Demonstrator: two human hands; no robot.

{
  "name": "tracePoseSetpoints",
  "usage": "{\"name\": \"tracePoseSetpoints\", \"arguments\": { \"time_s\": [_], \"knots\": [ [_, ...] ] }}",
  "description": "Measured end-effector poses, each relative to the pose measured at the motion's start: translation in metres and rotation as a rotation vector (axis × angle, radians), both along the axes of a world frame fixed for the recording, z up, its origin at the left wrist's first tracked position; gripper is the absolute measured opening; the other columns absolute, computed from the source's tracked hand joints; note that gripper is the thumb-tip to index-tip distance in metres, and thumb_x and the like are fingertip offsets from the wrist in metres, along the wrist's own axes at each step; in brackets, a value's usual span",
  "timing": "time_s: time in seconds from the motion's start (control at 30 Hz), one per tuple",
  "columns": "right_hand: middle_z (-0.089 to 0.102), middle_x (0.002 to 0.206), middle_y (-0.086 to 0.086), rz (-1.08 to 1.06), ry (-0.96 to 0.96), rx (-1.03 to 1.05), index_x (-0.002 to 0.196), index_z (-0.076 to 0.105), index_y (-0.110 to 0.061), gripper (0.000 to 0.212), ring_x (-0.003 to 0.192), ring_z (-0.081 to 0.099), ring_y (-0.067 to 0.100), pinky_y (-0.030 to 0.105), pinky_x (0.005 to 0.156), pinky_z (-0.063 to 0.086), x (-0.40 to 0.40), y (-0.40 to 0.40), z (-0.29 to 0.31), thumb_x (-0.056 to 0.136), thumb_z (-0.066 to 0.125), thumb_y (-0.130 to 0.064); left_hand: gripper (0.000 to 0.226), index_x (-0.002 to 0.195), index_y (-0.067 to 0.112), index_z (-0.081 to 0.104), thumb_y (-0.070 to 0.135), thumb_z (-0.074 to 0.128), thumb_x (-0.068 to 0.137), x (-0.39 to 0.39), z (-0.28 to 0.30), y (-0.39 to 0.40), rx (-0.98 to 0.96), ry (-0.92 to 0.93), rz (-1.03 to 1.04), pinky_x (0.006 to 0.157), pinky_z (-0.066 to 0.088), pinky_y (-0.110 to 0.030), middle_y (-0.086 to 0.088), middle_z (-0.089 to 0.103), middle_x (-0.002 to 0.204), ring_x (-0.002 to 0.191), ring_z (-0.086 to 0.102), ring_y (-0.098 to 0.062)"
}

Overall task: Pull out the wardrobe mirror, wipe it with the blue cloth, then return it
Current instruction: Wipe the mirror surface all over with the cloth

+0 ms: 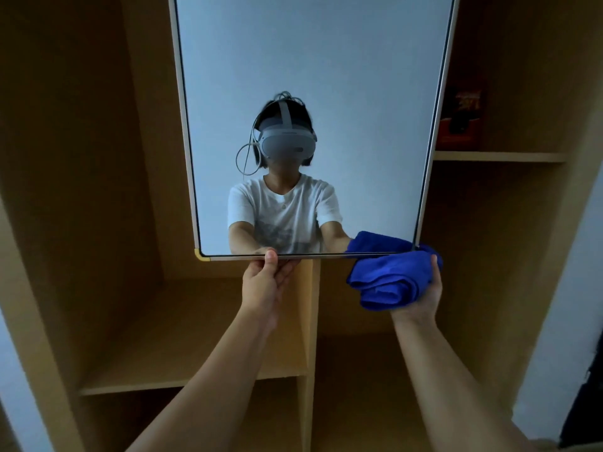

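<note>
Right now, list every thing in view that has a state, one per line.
mirror: pulled out, facing the person
blue cloth: bunched, at the mirror's lower right corner
left hand: grips the mirror's bottom edge
right hand: holds the cloth
wardrobe: open

This looks like a room in a home, most likely a bedroom. A built-in wardrobe point(98, 223) of light brown board fills the view, with open compartments, a vertical divider point(311, 321) and plain shelves point(499, 156). A tall framed mirror point(310, 60) stands in front of it and reflects a plain pale wall. A dark red box point(460, 117) sits on the upper right shelf.
</note>
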State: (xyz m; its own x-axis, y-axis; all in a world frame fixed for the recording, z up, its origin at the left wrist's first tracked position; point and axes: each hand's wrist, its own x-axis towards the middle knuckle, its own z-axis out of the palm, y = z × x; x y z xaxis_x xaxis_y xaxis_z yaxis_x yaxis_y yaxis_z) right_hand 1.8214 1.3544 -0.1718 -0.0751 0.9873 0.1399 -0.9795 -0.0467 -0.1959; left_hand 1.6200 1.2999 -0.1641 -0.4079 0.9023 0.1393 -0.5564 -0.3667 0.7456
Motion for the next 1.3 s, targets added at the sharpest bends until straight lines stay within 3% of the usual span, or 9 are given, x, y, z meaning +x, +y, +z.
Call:
{"name": "tracePoseSetpoints", "arguments": {
  "time_s": [0.2,0.37,0.47,0.53,0.67,0.8,0.97,1.07,1.3],
  "knots": [
    [0.072,0.095,0.007,-0.128,-0.184,-0.038,0.121,0.054,-0.015,0.044,0.077,0.072,0.023,0.032,0.061,0.057,0.032,0.004,0.011,0.09,0.052,-0.046,0.024,0.115,0.007,0.052,0.021,0.046,0.097,0.005,0.006,-0.005,-0.013,-0.041,0.002,0.072,0.055,-0.027,-0.011,0.067,0.11,0.084,0.071,-0.018],
    [0.067,0.104,0.01,-0.19,-0.719,-0.008,0.106,0.059,-0.014,0.049,0.085,0.07,0.025,0.034,0.068,0.056,0.061,0.014,0.076,0.087,0.052,-0.059,0.026,0.119,0.007,0.052,0.02,0.045,0.098,0.004,0.005,-0.005,-0.01,-0.035,-0.021,0.074,0.053,-0.028,-0.01,0.068,0.11,0.088,0.071,-0.019],
    [0.071,0.1,0.007,-0.236,-0.876,0.069,0.1,0.063,-0.014,0.05,0.088,0.069,0.022,0.036,0.076,0.053,0.062,0.016,0.131,0.085,0.053,-0.061,0.024,0.117,0.008,0.054,0.019,0.047,0.096,0.003,0.005,-0.006,-0.027,-0.055,-0.021,0.075,0.053,-0.029,-0.009,0.069,0.105,0.087,0.071,-0.02],
    [0.073,0.095,0.004,-0.25,-0.907,0.166,0.096,0.065,-0.017,0.045,0.088,0.07,0.02,0.036,0.077,0.055,0.06,0.016,0.162,0.085,0.055,-0.059,0.023,0.115,0.008,0.054,0.018,0.048,0.095,0.002,0.005,-0.006,-0.04,-0.054,-0.021,0.072,0.053,-0.028,-0.009,0.069,0.106,0.088,0.071,-0.02],
    [0.068,0.115,-0.006,-0.169,-0.946,0.357,0.104,0.068,-0.021,0.03,0.113,0.061,0.018,0.039,0.099,0.046,0.055,0.019,0.175,0.084,0.064,-0.044,0.023,0.115,0.009,0.054,0.019,0.048,0.096,0.004,0.005,-0.005,-0.04,-0.063,-0.007,0.071,0.053,-0.027,-0.009,0.067,0.107,0.085,0.071,-0.018],
    [0.071,0.108,-0.002,-0.255,-1.015,0.301,0.093,0.073,-0.021,0.019,0.109,0.063,0.022,0.039,0.094,0.049,0.047,0.026,0.152,0.078,0.073,-0.034,0.019,0.109,0.009,0.056,0.021,0.047,0.096,0.005,0.004,-0.002,-0.023,-0.074,-0.007,0.071,0.052,-0.028,-0.007,0.071,0.097,0.083,0.071,-0.018],
    [0.073,0.102,0.0,-0.41,-0.989,0.242,0.115,0.062,-0.016,0.055,0.094,0.069,0.018,0.031,0.076,0.054,0.041,0.035,0.131,0.067,0.081,-0.036,0.019,0.106,0.01,0.057,0.021,0.047,0.096,0.005,0.002,0.0,-0.01,-0.059,-0.001,0.074,0.051,-0.03,-0.004,0.074,0.086,0.081,0.072,-0.017],
    [0.073,0.099,-0.004,-0.434,-1.015,0.247,0.116,0.063,-0.019,0.057,0.088,0.07,0.013,0.026,0.07,0.052,0.04,0.036,0.116,0.066,0.081,-0.04,0.018,0.105,0.009,0.057,0.021,0.046,0.096,0.005,0.003,0.001,0.002,-0.067,0.005,0.076,0.051,-0.031,-0.005,0.075,0.083,0.08,0.072,-0.018],
    [0.072,0.103,-0.001,-0.303,-1.054,0.205,0.115,0.062,-0.019,0.057,0.095,0.067,0.02,0.036,0.077,0.053,0.048,0.041,0.104,0.065,0.082,-0.038,0.017,0.103,0.008,0.057,0.017,0.045,0.097,0.004,0.003,0.0,0.021,-0.062,-0.018,0.068,0.059,-0.027,-0.004,0.074,0.079,0.076,0.072,-0.017]
  ]
}}
